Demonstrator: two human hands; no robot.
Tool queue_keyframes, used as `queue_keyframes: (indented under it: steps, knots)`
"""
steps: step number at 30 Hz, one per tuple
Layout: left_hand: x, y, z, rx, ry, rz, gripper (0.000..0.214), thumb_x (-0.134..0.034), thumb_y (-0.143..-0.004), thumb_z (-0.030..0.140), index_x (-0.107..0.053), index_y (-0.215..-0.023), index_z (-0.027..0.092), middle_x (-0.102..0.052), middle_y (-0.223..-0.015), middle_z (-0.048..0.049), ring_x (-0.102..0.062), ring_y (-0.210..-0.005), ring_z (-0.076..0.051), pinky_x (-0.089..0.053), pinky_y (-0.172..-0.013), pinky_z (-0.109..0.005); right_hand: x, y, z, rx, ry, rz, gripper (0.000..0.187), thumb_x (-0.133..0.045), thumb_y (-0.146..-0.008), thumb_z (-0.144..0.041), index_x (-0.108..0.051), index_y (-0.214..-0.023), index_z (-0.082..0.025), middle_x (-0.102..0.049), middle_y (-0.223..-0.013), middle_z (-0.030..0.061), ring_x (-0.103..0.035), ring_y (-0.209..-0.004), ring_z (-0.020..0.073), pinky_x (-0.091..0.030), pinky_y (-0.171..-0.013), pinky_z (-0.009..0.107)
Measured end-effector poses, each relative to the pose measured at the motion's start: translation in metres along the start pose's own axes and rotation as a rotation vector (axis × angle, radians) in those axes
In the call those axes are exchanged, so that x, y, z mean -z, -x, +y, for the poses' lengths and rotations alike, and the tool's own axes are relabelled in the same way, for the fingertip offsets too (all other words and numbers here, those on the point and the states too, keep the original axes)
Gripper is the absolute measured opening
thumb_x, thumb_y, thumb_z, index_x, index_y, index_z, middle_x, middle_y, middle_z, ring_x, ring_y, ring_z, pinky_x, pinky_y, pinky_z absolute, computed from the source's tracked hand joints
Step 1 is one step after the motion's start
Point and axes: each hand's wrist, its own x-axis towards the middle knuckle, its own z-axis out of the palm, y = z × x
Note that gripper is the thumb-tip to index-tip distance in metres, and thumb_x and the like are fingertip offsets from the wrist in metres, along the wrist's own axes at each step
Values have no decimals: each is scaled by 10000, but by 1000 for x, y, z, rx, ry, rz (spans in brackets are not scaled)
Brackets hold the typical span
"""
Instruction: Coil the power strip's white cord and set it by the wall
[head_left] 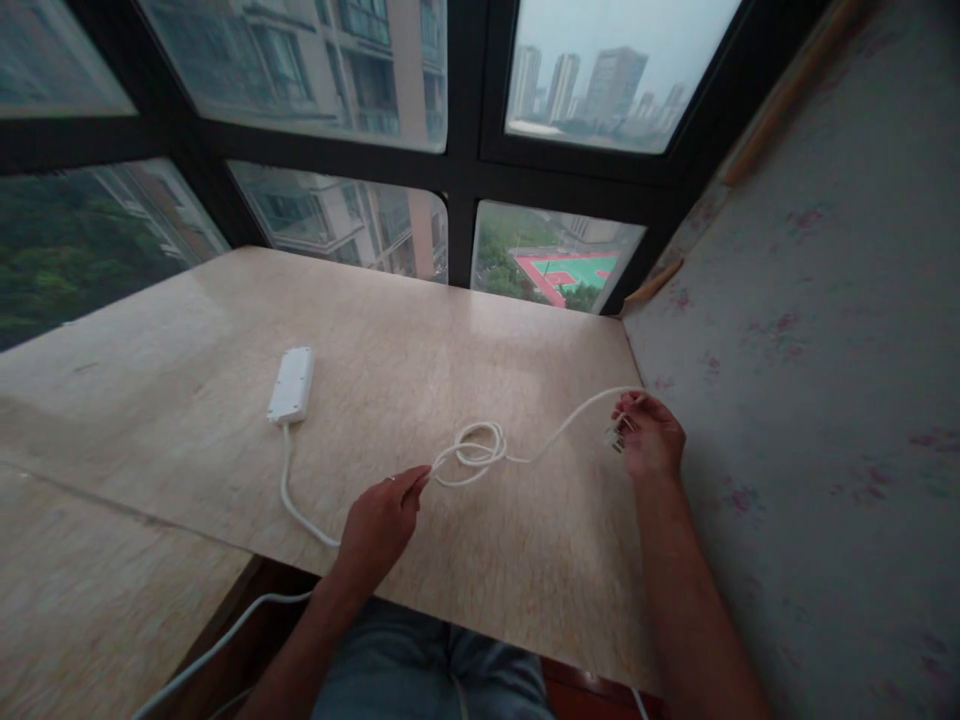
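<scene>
A white power strip [291, 384] lies on the beige marble sill [405, 330], left of centre. Its white cable [289, 495] runs toward me, then to a small coil [477, 447] in the middle. My left hand [381, 522] pinches the cable just left of that coil. From the coil the cable carries on to the right, where my right hand [651, 437] is closed round the plug end [616, 436] close to the wall.
Dark-framed windows [461, 170] enclose the sill at the back and left. A floral-papered wall [817, 330] rises on the right. A second white cable [217, 645] hangs below the sill's front edge. My legs in jeans [420, 665] are under the edge.
</scene>
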Motion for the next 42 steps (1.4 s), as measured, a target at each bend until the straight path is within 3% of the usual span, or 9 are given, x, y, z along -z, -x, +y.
queue_keyframes:
  steps: [6,10,17,23,27,31,36,39,42]
  knots:
    - [8,-21,-12,0,-197,139,287,-428,-947,289,-690,-1029,203,-737,-946,-82,-685,-806,-231,-483,-691,-317,7,-37,6,-145,-250,-22,221,-792,-600,-117,-620,-713,-198,-655,-614,-63,-626,-542,86,-553,-554,223]
    - [14,-50,-25,-30,-354,193,270,-401,-946,236,-663,-981,179,-692,-931,-95,-650,-831,-241,-458,-650,-318,-2,-52,15,-180,-340,70,195,-720,-641,-72,-589,-690,-208,-657,-635,-85,-644,-570,76,-582,-632,246]
    - [6,-92,-55,-218,-339,179,267,-398,-910,177,-648,-816,161,-635,-903,-122,-591,-839,-242,-465,-758,-360,-21,-62,28,-59,-266,120,227,-749,-576,-75,-600,-696,-198,-670,-675,-67,-649,-619,78,-550,-591,189]
    - [-12,-106,-66,-220,-269,200,305,-385,-918,233,-679,-898,153,-661,-958,-148,-595,-891,-269,-473,-805,-414,-30,-60,34,209,74,177,313,-823,-509,-198,-703,-796,-164,-689,-694,-20,-618,-605,103,-481,-515,191]
    - [-17,-110,-71,-174,-108,232,294,-422,-888,247,-671,-1018,160,-682,-1013,-143,-602,-956,-284,-475,-857,-454,-30,-59,43,208,256,45,326,-826,-527,-271,-719,-809,-148,-719,-747,24,-655,-658,139,-535,-610,259]
    - [-16,-111,-77,-80,187,221,381,-475,-757,187,-633,-1103,171,-690,-1056,-105,-633,-971,-244,-507,-865,-411,-34,-55,52,140,419,-118,389,-802,-592,-355,-731,-915,-152,-748,-844,65,-701,-766,184,-572,-733,330]
    - [-10,-111,-59,-31,500,224,423,-442,-757,212,-612,-1141,172,-669,-1162,-99,-616,-1091,-240,-508,-898,-411,-40,-48,60,58,528,-293,409,-772,-626,-372,-729,-980,-171,-757,-935,87,-710,-854,206,-558,-853,385]
    - [-14,-117,-40,-47,499,243,447,-469,-826,303,-552,-1244,166,-628,-1247,-127,-598,-1133,-251,-496,-930,-432,-41,-45,68,18,562,-358,391,-771,-612,-364,-731,-953,-176,-759,-920,87,-708,-842,206,-549,-854,387]
    - [-23,-130,-27,-114,285,247,527,-558,-810,335,-513,-1294,132,-571,-1330,-168,-526,-1235,-280,-418,-1037,-469,-39,-43,74,18,616,-393,372,-745,-628,-341,-726,-963,-179,-754,-903,79,-698,-829,198,-534,-856,396]
